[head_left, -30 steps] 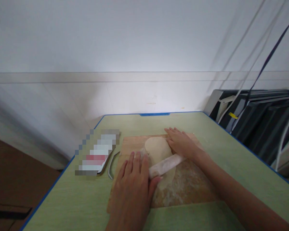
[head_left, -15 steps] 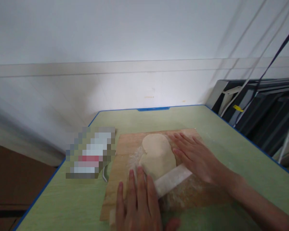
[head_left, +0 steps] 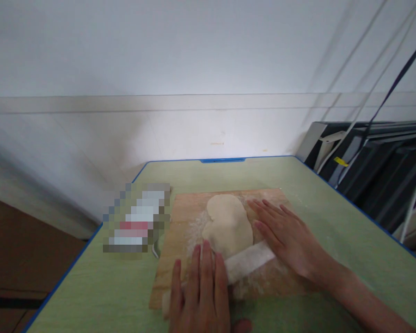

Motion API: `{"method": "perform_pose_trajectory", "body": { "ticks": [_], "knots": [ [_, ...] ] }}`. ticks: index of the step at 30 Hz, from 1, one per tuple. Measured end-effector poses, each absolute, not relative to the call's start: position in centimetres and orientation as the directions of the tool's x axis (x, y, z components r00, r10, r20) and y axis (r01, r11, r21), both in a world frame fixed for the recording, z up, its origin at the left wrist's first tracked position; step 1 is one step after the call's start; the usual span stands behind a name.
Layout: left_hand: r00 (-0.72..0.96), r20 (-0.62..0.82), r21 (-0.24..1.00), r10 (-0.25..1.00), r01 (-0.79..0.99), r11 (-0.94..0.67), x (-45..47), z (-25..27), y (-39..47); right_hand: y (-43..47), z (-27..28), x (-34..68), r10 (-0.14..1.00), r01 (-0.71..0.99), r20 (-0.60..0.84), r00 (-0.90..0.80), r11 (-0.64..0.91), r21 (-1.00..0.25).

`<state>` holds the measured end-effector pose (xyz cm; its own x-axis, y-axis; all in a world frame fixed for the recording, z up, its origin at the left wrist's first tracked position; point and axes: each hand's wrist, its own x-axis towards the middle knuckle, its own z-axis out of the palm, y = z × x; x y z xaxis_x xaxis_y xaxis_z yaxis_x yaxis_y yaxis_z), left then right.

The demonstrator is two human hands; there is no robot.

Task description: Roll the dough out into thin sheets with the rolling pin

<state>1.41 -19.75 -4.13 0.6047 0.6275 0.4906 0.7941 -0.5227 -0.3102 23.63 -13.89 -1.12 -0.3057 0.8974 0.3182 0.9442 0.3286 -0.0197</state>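
A floury rolling pin [head_left: 249, 262] lies slantwise across a wooden board [head_left: 185, 210], along the near edge of a flattened piece of dough [head_left: 229, 226]. My left hand [head_left: 201, 293] rests on the pin's left part, fingers stretched forward and apart. Over its right part lies my right hand [head_left: 287, 236], open, its fingertips reaching onto the board beside the dough. Both palms hide stretches of the pin. The dough is pale, with a narrower far lobe and a notch on its left side. Loose flour whitens the board around it.
The board sits on a green table [head_left: 121, 286] with a blue edge. A blurred-out, pixelated item [head_left: 142, 212] lies left of the board, near a thin curved metal piece [head_left: 156, 249]. A white wall stands behind. Dark flat panels [head_left: 381, 162] and cables are at the right.
The camera view has shifted slightly. Both hands stay flat on the rolling pin, which has rolled a little at most. The dough looks nearly the same.
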Motion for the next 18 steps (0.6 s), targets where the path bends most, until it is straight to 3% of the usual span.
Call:
{"method": "perform_pose_trajectory", "body": {
  "ticks": [5,10,14,18],
  "knots": [
    [0.65,0.313,-0.285,0.693,0.76,-0.584,1.0,-0.6,-16.2,-13.2,-1.1,23.1,0.868,0.933,0.375,-0.324,0.359,-0.023],
    [0.731,0.109,-0.096,0.674,0.683,-0.725,0.7,1.7,-11.5,-14.6,-1.5,23.5,0.829,0.918,0.417,-0.372,0.396,0.033],
    [0.742,0.094,0.034,0.664,0.664,-0.747,1.3,2.5,-8.2,-15.1,-1.4,23.6,0.833,0.922,0.414,-0.367,0.384,0.044],
    [0.755,0.075,0.084,0.652,0.647,-0.758,2.4,2.9,-5.8,-15.3,-1.0,23.6,0.857,0.926,0.371,-0.357,0.377,0.02]
  ]
}}
